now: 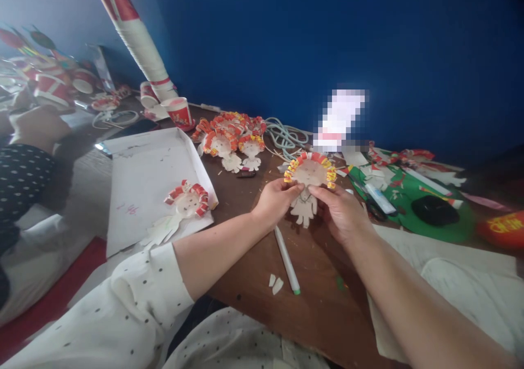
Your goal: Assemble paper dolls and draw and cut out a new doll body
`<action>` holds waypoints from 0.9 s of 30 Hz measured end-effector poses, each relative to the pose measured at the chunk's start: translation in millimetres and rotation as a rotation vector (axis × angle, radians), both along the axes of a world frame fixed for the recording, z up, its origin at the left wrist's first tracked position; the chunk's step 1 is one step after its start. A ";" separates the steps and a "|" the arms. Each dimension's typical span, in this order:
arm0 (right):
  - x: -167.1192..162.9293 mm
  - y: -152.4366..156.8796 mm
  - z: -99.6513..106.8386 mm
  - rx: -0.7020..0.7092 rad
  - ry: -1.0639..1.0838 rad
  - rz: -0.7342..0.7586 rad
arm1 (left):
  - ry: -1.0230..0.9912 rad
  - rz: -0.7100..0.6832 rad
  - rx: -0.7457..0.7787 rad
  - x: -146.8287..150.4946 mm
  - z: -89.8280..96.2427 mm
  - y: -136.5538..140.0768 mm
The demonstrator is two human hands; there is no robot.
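Observation:
A paper doll (310, 171) with red and yellow curled hair is held upright over the brown table. My left hand (275, 202) pinches it at the neck from the left, thumb in front. From the right, my right hand (343, 209) grips it the same way, the two thumb tips close together. The doll's pale body (303, 210) hangs below the thumbs; the fingers behind it are hidden. Under my hands lies a white marker (289, 262) with a green end. Small white paper scraps (276, 285) are beside it.
Left of me, another paper doll (187, 201) lies on a white box lid (141, 180). Several more dolls (231, 137) are piled near a red-and-white paper cup (179, 112). Right, a green sheet (426, 216) bears a black object (434, 210). A person's hand (39, 129) shows at far left.

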State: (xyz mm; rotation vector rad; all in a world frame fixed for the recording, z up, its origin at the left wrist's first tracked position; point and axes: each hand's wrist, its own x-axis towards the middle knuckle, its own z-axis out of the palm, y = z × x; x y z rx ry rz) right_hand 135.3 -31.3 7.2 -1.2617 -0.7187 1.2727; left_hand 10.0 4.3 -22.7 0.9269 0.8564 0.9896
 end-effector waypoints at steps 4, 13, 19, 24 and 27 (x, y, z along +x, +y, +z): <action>2.3 0.5 -3.6 -0.014 -0.049 0.022 | 0.018 0.042 0.003 0.6 -1.3 -0.8; 6.4 1.6 -14.4 0.065 -0.113 -0.008 | -0.010 -0.012 0.040 1.9 -2.0 -2.1; 3.9 1.4 -10.7 0.024 -0.046 -0.013 | -0.034 0.002 -0.035 1.5 2.3 -0.4; 5.6 0.9 -9.9 0.016 -0.039 0.028 | -0.046 0.022 -0.039 1.6 1.1 -0.4; 5.9 0.1 -9.8 0.033 -0.096 0.004 | -0.104 -0.008 -0.038 1.6 2.7 -2.2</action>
